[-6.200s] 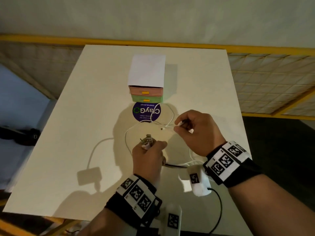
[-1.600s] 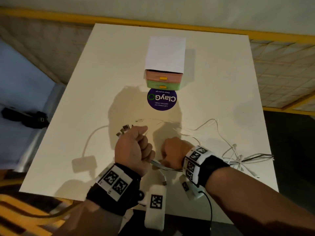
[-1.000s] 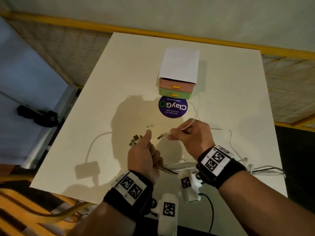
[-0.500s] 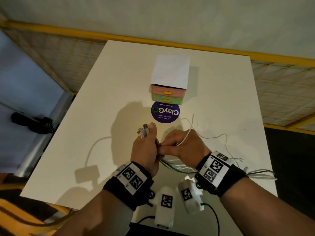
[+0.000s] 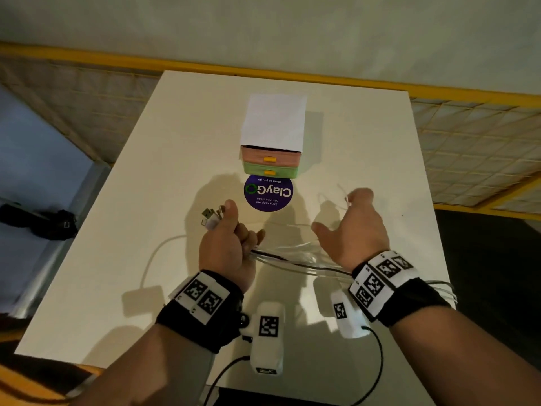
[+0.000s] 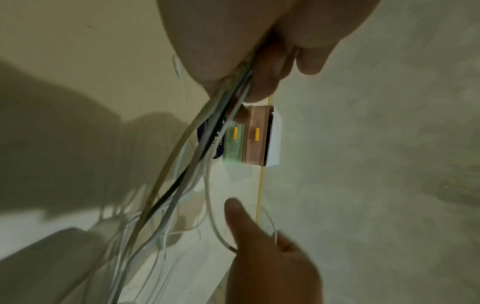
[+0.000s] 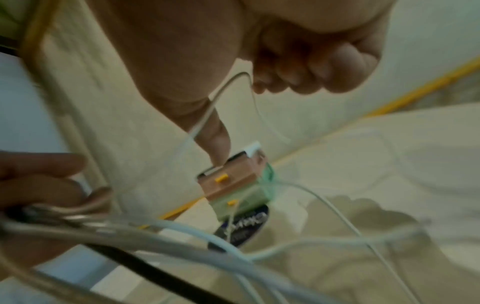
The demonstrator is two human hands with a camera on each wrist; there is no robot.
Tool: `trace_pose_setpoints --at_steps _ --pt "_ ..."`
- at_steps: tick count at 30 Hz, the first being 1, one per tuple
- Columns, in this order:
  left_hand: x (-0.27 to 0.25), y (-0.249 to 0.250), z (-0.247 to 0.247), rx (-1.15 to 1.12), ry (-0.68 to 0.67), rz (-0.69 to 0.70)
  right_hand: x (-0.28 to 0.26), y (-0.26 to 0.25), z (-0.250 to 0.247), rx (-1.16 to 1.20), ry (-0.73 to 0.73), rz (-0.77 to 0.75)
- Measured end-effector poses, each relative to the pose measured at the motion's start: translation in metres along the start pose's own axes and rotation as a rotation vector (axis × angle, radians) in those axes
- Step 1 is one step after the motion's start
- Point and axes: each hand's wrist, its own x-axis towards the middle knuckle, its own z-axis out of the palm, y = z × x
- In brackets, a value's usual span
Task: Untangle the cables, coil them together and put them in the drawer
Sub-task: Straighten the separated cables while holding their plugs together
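My left hand (image 5: 235, 231) grips a bundle of cables (image 5: 292, 256), mostly white with one black, over the near middle of the white table (image 5: 181, 148). Several plugs (image 5: 210, 216) stick out beside its thumb. The bundle runs right, under my right wrist, to the table's right edge. My right hand (image 5: 351, 218) is a hand's width to the right, thumb spread and fingers curled round a thin white cable (image 7: 223, 92) that loops over them. Behind stands the small drawer unit (image 5: 272, 121), its pink drawer (image 5: 270, 160) and green drawer (image 5: 270, 172) both closed.
A round purple sticker (image 5: 268, 192) lies just in front of the drawers. At the left a white cable (image 5: 159, 253) ends in a flat square block (image 5: 143, 300) on the table. Yellow railing (image 5: 87, 58) and mesh surround the table.
My right hand has moved right, away from my left hand, drawing the thin white cable out with it. My left hand still grips the bundle.
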Motion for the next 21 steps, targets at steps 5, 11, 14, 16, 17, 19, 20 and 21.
trace_pose_setpoints --at_steps 5,11,14,16,17,19,20,21 --pt "-0.011 0.008 0.02 -0.026 -0.023 0.018 -0.027 -0.034 -0.011 -0.044 -0.005 -0.756" --pt "-0.023 0.018 0.026 -0.035 -0.149 -0.044 -0.021 -0.035 0.021 -0.17 -0.58 -0.632" --pt "-0.03 0.017 0.02 -0.001 -0.168 -0.09 -0.009 -0.023 0.03 -0.299 -0.534 -0.631" --pt "-0.03 0.016 0.011 0.004 -0.12 -0.093 -0.005 -0.018 0.034 -0.324 -0.543 -0.574" --pt "-0.028 0.016 0.006 0.004 -0.088 -0.09 -0.002 -0.014 0.038 -0.318 -0.554 -0.537" --pt "-0.024 0.018 -0.002 0.008 -0.018 -0.081 0.005 -0.007 0.045 -0.357 -0.546 -0.468" --pt "-0.022 0.02 -0.006 0.014 0.009 -0.073 0.01 -0.003 0.048 -0.395 -0.517 -0.446" --pt "-0.02 0.023 -0.01 0.023 0.027 -0.062 0.015 0.002 0.052 -0.434 -0.474 -0.437"
